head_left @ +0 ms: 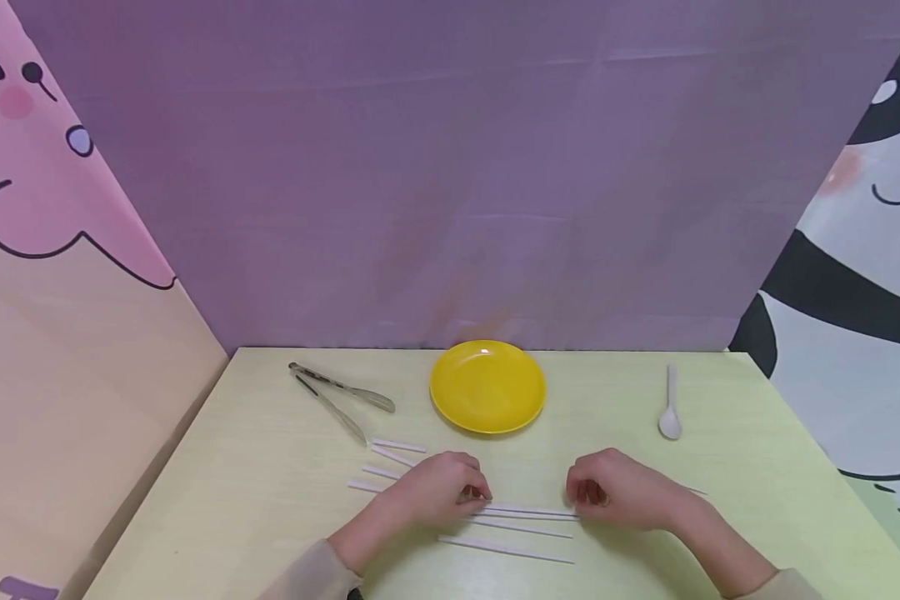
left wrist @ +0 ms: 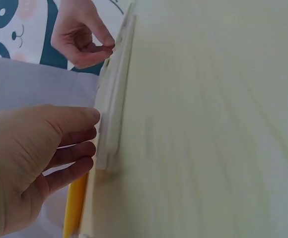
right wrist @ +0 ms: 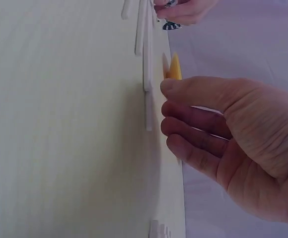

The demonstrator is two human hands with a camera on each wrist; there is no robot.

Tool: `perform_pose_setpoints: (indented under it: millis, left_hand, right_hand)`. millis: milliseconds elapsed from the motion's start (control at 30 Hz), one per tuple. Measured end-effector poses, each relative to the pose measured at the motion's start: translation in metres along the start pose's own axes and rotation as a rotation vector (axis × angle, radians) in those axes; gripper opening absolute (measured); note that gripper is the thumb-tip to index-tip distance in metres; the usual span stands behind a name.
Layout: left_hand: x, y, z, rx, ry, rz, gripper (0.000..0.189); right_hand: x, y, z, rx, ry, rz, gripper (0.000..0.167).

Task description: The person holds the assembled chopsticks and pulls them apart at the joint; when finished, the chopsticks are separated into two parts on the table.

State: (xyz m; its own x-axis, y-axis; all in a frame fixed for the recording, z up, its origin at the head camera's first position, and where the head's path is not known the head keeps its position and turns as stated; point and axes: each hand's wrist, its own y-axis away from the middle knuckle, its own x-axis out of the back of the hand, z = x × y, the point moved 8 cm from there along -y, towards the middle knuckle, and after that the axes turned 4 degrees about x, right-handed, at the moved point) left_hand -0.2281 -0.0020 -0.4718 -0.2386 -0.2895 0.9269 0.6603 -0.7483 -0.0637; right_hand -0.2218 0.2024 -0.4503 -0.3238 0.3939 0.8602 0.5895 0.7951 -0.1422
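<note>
Several thin white sticks lie on the table, the nearest one [head_left: 506, 549] apart from the others in the head view. My left hand [head_left: 442, 490] is bent over the left ends of the middle sticks, its fingertips close beside them. At their right ends hovers my right hand [head_left: 626, 492], fingers loosely bent. In the right wrist view, the right hand [right wrist: 233, 134] has nothing visible between thumb and fingers, and a stick [right wrist: 147, 59] is just off its fingertips. The left wrist view shows the left hand [left wrist: 39, 158] beside a stick [left wrist: 119, 89]; whether it touches is unclear.
Behind the hands stands a yellow plate [head_left: 487, 387]. Tongs [head_left: 337, 396] lie spread at the back left, near more white sticks [head_left: 399, 446]. A pale spoon [head_left: 670, 417] lies at the back right. Beyond the table's far edge hangs a purple cloth [head_left: 450, 183].
</note>
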Motion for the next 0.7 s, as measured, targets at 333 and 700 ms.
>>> perform_pose_setpoints:
  millis: [333, 700]
  left_hand:
    - [-0.005, -0.006, -0.001, 0.035, -0.028, 0.033, 0.01]
    - [-0.004, -0.013, -0.001, 0.056, -0.092, 0.056, 0.01]
  right_hand:
    - [-0.008, 0.001, -0.001, 0.02, 0.017, -0.016, 0.029]
    - [-0.007, -0.001, -0.001, -0.025, 0.03, -0.025, 0.029]
